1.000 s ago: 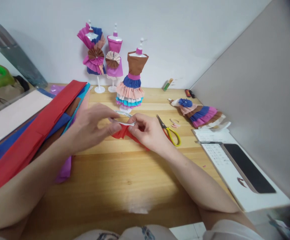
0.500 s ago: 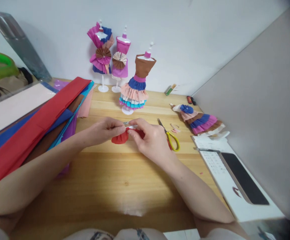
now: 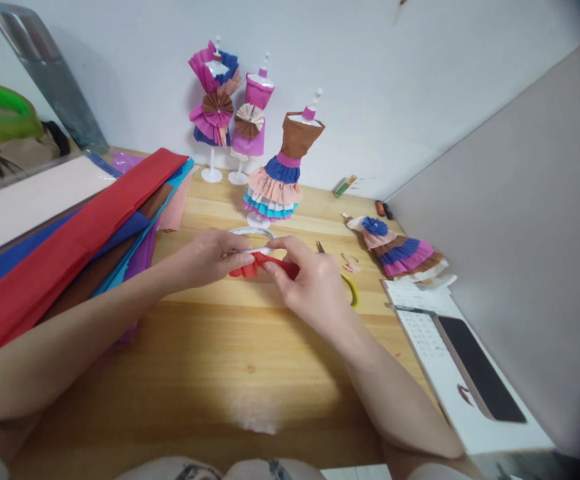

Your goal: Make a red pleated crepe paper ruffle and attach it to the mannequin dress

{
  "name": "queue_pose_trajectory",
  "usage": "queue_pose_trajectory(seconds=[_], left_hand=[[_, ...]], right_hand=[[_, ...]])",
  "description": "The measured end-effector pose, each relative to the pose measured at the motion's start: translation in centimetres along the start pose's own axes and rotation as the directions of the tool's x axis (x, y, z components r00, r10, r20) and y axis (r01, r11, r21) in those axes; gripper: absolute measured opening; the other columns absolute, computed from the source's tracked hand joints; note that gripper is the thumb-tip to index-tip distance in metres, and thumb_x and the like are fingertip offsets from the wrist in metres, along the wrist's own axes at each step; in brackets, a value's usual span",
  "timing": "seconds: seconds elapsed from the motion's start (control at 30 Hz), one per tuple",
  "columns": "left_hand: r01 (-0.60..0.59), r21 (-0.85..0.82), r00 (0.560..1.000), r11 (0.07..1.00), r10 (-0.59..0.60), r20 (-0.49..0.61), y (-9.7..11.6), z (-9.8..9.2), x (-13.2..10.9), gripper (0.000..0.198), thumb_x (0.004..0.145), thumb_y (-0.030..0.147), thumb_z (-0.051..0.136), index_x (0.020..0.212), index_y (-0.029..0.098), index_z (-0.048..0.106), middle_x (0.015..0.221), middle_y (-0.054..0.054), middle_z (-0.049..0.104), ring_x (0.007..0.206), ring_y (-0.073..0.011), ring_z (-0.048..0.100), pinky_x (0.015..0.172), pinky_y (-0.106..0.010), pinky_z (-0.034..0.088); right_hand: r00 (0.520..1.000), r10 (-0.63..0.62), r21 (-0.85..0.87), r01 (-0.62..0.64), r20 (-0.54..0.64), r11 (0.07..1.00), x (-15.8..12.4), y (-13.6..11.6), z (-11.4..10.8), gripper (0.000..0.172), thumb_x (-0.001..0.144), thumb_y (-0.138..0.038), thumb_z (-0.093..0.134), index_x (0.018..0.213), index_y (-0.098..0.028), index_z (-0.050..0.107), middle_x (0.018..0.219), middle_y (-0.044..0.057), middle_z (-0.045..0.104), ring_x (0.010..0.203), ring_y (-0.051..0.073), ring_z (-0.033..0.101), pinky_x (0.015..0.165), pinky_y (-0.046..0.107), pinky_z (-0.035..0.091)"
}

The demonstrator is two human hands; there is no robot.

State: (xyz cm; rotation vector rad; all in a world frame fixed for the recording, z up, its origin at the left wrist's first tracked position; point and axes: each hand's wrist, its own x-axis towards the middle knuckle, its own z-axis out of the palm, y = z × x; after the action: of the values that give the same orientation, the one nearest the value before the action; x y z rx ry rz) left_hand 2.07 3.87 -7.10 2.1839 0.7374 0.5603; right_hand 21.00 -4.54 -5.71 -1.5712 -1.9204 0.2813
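My left hand (image 3: 207, 257) is closed over the table, with its thumb on a gathered red crepe paper strip (image 3: 243, 272). A thin white ring (image 3: 251, 231), looking like a roll of tape, stands up behind the paper against the same fingers. My right hand (image 3: 315, 277) pinches the other end of the red strip between thumb and forefinger, and its forefinger reaches to the ring's edge. Beside that hand lie scissors (image 3: 354, 291) with yellow handles, partly covered by it.
Three small dress forms in paper dresses, the nearest with a brown top (image 3: 300, 137), stand at the back. Folded crepe paper sheets (image 3: 95, 223) lie left. A paper-dressed figure (image 3: 400, 250) lies right, above a white board (image 3: 420, 333) bearing a dark phone-like slab (image 3: 480, 370).
The white ring has tilted up into fuller view behind the fingers. The red paper is turned flatter, and more of it shows near my right hand. The whole view has shifted slightly.
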Motion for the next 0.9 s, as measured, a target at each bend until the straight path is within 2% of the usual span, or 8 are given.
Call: queue_pose_trajectory(seconds=[0.1, 0.27, 0.37, 0.6, 0.8, 0.9], left_hand=[[-0.018, 0.054, 0.997, 0.998, 0.022, -0.073, -0.16, -0.15, 0.01, 0.029, 0.089, 0.028, 0.052, 0.069, 0.015, 0.07, 0.059, 0.0, 0.065, 0.053, -0.0103, 0.054, 0.052, -0.021, 0.036], [-0.013, 0.093, 0.998, 0.996, 0.018, -0.053, 0.18, -0.25, -0.11, 0.027, 0.089, 0.028, 0.053, 0.072, 0.016, 0.071, 0.063, 0.0, 0.068, 0.058, -0.0118, 0.059, 0.055, -0.022, 0.039], [-0.016, 0.119, 0.998, 0.993, 0.024, -0.059, 0.35, -0.16, -0.14, 0.027, 0.088, 0.026, 0.053, 0.07, 0.016, 0.07, 0.062, 0.0, 0.067, 0.058, -0.0118, 0.058, 0.056, -0.023, 0.038], [-0.048, 0.147, 0.995, 0.988, 0.06, -0.081, 0.44, -0.1, -0.13, 0.028, 0.088, 0.025, 0.053, 0.065, 0.016, 0.067, 0.062, 0.001, 0.064, 0.058, -0.0114, 0.055, 0.057, -0.024, 0.035], [-0.087, 0.16, 0.99, 0.983, 0.103, -0.093, 0.35, 0.05, -0.16, 0.028, 0.088, 0.023, 0.054, 0.064, 0.016, 0.065, 0.058, 0.002, 0.061, 0.056, -0.0106, 0.053, 0.056, -0.023, 0.034], [-0.106, 0.174, 0.986, 0.979, 0.126, -0.108, 0.31, 0.16, -0.17, 0.027, 0.088, 0.023, 0.054, 0.064, 0.016, 0.065, 0.058, 0.002, 0.06, 0.056, -0.0104, 0.052, 0.056, -0.023, 0.034]], right_hand=[[0.998, -0.019, -0.062, 0.015, -0.059, 0.998, -0.01, 0.19, 0.06, 0.017, 0.084, -0.024, 0.062, 0.099, -0.017, 0.066, 0.061, 0.001, 0.064, 0.05, 0.016, 0.056, 0.055, 0.027, 0.038], [0.997, -0.052, 0.01, 0.052, -0.055, 0.999, 0.33, 0.5, 0.16, 0.009, 0.081, -0.019, 0.063, 0.09, -0.018, 0.064, 0.074, 0.003, 0.068, 0.061, 0.016, 0.06, 0.059, 0.026, 0.041], [0.998, -0.054, 0.059, 0.056, -0.039, 0.997, 0.55, 0.48, 0.07, 0.002, 0.081, -0.016, 0.062, 0.081, -0.018, 0.063, 0.074, 0.003, 0.068, 0.061, 0.014, 0.057, 0.06, 0.026, 0.04], [0.998, -0.069, 0.182, 0.069, -0.003, 0.981, 0.73, 0.23, -0.27, 0.012, 0.078, -0.01, 0.054, 0.073, -0.018, 0.06, 0.067, 0.0, 0.061, 0.06, 0.013, 0.052, 0.061, 0.026, 0.038], [1.0, 0.005, 0.251, -0.006, 0.004, 0.968, 0.81, 0.3, -0.19, 0.009, 0.078, -0.014, 0.056, 0.069, -0.018, 0.058, 0.066, 0.0, 0.059, 0.061, 0.013, 0.05, 0.059, 0.027, 0.036], [1.0, -0.004, 0.264, 0.001, 0.011, 0.964, 0.88, 0.37, -0.13, 0.01, 0.077, -0.013, 0.055, 0.069, -0.018, 0.059, 0.065, 0.0, 0.059, 0.061, 0.012, 0.05, 0.059, 0.026, 0.037]])
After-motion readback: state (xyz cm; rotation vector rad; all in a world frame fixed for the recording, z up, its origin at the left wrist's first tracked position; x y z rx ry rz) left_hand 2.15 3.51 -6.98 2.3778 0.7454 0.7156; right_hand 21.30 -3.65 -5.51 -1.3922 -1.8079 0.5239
